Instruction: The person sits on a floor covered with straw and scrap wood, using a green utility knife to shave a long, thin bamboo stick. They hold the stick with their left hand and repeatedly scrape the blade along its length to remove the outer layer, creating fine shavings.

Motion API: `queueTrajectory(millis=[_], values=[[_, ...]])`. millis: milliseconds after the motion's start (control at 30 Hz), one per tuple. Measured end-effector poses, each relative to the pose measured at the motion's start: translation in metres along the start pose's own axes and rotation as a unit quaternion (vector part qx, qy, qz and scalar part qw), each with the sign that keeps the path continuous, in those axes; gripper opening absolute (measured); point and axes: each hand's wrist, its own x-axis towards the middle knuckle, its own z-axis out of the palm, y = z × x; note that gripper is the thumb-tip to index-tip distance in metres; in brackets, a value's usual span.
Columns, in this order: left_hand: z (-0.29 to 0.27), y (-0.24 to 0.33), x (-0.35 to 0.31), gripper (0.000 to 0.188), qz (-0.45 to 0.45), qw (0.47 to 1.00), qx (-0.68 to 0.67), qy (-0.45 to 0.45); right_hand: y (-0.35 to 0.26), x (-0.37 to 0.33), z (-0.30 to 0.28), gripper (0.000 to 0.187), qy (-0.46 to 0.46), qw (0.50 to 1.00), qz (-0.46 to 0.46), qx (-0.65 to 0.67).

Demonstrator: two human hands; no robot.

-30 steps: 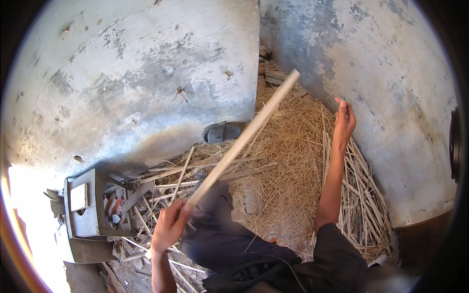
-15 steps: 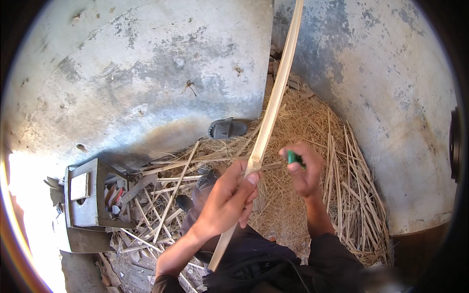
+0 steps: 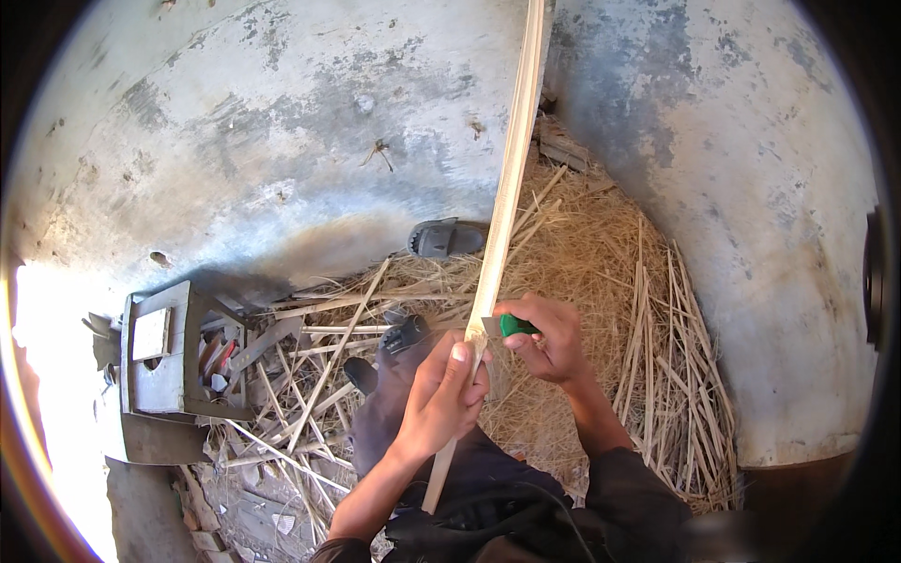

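Note:
A long pale bamboo strip (image 3: pixel 510 188) runs from my lap up past the top edge of the picture, leaning slightly right. My left hand (image 3: pixel 445 394) is closed around its lower part, thumb on top, just below a rough knot-like spot. My right hand (image 3: pixel 549 336) grips the green handle of a small knife (image 3: pixel 518 325). The knife's short flat metal blade meets the strip's right edge just above my left fingers. Most of the handle is hidden in my right fist.
Straw-like shavings (image 3: pixel 572 244) cover the floor, with a bundle of thin strips (image 3: pixel 690 375) along the right wall. At left stands a grey wooden box (image 3: pixel 160 352) with odds and ends inside. A dark slipper (image 3: pixel 445 238) lies by the worn wall (image 3: pixel 282 122).
My right hand has moved left with the knife, bringing its blade from apart to against the bamboo strip. The strip has swung a little more upright; my left hand still grips it.

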Motion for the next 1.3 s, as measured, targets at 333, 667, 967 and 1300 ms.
queueTrajectory(millis=[333,667,967,1300], values=[[-0.002,0.002,-0.002,0.042,-0.016,1.0,0.007,-0.025,0.009,0.002,0.004,0.043,0.012,0.998,-0.054,0.001],[0.003,-0.006,0.001,0.038,0.01,1.0,0.009,-0.015,0.015,0.009,-0.002,0.044,0.036,0.992,-0.101,-0.061],[0.005,-0.008,0.002,0.038,0.005,1.0,0.026,0.006,0.017,0.012,-0.012,0.041,0.028,0.987,-0.118,-0.109],[-0.001,-0.009,-0.002,0.038,-0.006,0.999,0.038,0.004,0.017,0.011,-0.013,0.041,0.033,0.983,-0.117,-0.135]])
